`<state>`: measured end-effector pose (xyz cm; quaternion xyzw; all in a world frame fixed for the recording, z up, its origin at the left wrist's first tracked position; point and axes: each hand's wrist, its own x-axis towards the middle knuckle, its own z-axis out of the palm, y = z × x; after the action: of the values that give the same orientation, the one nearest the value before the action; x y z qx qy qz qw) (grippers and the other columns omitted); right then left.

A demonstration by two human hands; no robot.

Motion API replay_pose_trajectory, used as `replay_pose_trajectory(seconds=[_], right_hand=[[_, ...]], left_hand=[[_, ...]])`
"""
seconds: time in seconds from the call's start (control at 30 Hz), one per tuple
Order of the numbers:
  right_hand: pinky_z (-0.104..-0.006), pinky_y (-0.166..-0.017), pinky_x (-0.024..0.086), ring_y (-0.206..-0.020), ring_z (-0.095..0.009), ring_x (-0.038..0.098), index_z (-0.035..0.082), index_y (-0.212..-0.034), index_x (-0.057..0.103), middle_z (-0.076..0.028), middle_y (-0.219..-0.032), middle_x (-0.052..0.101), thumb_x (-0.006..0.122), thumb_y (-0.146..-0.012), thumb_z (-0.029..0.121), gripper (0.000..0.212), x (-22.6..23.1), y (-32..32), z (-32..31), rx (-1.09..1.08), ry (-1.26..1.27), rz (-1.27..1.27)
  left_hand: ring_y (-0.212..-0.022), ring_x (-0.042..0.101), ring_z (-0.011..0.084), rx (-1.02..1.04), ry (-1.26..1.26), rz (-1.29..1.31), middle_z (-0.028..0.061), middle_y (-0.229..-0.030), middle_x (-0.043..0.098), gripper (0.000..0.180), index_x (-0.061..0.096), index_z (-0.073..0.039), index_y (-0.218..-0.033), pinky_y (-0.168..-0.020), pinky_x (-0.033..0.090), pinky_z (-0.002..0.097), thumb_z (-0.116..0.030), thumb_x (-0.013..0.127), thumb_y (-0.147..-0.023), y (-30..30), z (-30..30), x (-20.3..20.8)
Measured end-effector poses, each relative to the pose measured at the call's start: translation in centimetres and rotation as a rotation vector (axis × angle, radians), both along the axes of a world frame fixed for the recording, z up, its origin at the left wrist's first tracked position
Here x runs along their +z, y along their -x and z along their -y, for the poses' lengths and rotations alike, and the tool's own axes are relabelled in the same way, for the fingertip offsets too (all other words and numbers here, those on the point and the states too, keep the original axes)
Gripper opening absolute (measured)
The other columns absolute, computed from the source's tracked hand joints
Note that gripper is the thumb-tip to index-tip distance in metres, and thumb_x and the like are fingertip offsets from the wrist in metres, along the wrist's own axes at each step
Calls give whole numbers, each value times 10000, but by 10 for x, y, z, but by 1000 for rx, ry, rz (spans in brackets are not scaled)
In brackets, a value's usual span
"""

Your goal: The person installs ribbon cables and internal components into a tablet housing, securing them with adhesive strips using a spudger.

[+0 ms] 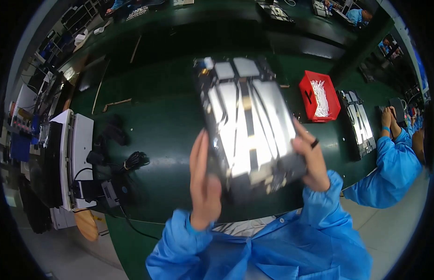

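Observation:
I hold a flat open laptop chassis (247,123) up above the green bench (161,126), its inside facing me: silvery battery cells, dark strips and grey pads. My left hand (203,182) grips its lower left edge, fingers pointing up along the side. Over on the lower right edge, my right hand (312,161) clamps it with a dark ring on one finger. Both sleeves are blue.
A red bin (319,95) of white parts stands to the right. Beside it lies another open chassis (359,123), with a co-worker's hand (388,119) in blue near it. Black cables (133,161) and a white and grey machine (72,154) sit at left.

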<state>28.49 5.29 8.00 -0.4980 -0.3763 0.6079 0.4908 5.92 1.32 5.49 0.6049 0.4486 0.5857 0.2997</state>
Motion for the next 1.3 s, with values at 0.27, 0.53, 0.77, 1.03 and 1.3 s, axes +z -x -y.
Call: replay_pose_trajectory(seconds=[0.27,0.53,0.77,1.03,1.3], right_hand=[[-222,-759,454,-869,-77,562,38,-1322,460,-19,-1014,601,662,-824,199,561,2,26,-192,53,-131,-18],[-271,-662,479,-702,-129,595,24,-1261,518,-38,-847,652,638,-817,225,502,-48,61,-309,108,-47,435],[-361,-663,475,-677,-216,612,23,-1058,610,-146,-785,669,439,-931,302,351,-3,57,-271,125,-687,619],[-310,-600,446,-654,-136,558,41,-1171,538,-65,-708,597,370,-989,299,358,109,-72,-51,151,-745,734],[-351,-847,452,-979,-275,601,-57,-1096,548,-186,-993,636,374,-987,293,405,-22,-392,-32,-419,-365,1214]], left_hand=[[-1281,331,296,281,86,18,156,-1378,348,445,348,-20,-1347,-1066,245,393,-247,387,-966,12,-85,-58],[-1260,309,340,185,136,-154,181,-1344,355,378,478,-46,-1246,-1050,248,424,-276,419,-952,13,-86,-54],[-1248,340,326,195,153,-250,164,-1326,385,312,557,-62,-1161,-1052,255,412,-251,449,-938,12,-92,-56],[-1199,424,287,238,109,-254,148,-1284,437,249,572,-40,-1121,-1021,312,380,-152,488,-915,4,-86,-54],[-1068,525,232,-227,77,50,130,-1111,554,224,558,18,-1072,-949,387,330,-24,525,-854,-133,-22,-19]])
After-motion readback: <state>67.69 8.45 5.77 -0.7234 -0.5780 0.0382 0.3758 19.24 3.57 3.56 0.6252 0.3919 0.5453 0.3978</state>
